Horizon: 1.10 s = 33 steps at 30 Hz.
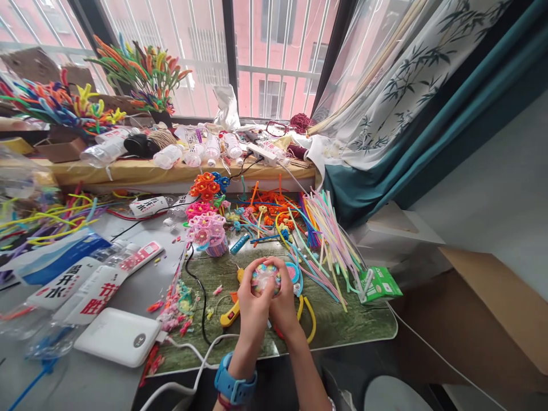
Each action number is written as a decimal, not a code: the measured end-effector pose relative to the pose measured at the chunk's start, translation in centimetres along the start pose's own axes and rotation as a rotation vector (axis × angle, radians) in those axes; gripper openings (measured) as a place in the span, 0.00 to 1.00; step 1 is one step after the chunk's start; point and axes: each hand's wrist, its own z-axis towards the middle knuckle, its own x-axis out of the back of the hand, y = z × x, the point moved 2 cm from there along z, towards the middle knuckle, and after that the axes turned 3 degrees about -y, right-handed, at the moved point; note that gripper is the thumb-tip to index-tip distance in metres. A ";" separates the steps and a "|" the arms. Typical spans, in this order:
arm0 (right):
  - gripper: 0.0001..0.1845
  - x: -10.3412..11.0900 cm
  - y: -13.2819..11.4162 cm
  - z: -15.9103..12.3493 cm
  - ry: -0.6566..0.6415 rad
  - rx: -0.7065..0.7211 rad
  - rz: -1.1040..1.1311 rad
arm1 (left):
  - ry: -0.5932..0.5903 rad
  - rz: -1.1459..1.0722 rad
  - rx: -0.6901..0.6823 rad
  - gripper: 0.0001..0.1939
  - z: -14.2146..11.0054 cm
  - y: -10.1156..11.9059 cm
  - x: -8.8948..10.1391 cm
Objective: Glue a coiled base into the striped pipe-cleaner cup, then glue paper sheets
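Note:
Both my hands are closed together on a small round pastel pipe-cleaner piece (265, 277), held above a green mat (342, 319). My left hand (252, 299), with a blue watch on the wrist, grips its left side. My right hand (283, 297) grips its right side and underside. Under my hands lie a yellow hot-glue gun (230, 314) and a yellow pipe-cleaner loop (312, 322). A pile of loose coloured pipe cleaners (317, 240) spreads just beyond, and pink and orange pipe-cleaner flower bunches (206, 222) stand behind to the left.
A white power bank (117, 337) with a white cable lies at the left front, beside labelled plastic bottles (81, 285). A green carton (379, 284) sits at the mat's right edge. The windowsill holds bottles, a power strip (268, 151) and pipe-cleaner bouquets (141, 71). Cardboard boxes (492, 314) stand at right.

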 end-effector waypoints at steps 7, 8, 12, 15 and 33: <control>0.25 0.5 -0.1 0.1 0.039 -0.016 -0.019 | -0.190 0.002 -0.014 0.28 0.4 0.2 0.3; 0.25 0.6 -0.2 0.2 0.038 -0.011 -0.021 | -0.190 -0.003 -0.012 0.28 0.4 0.1 0.4; 0.25 0.8 -0.3 0.2 0.038 -0.017 -0.027 | -0.198 -0.057 0.027 0.30 0.6 -0.4 0.5; 0.30 1.0 -0.2 0.3 0.017 -0.062 0.024 | -0.258 -0.176 0.068 0.31 0.8 -0.6 1.1; 0.42 4.1 -0.7 0.3 -0.315 -0.300 0.354 | -0.367 -0.053 -0.038 0.44 1.4 -1.5 3.2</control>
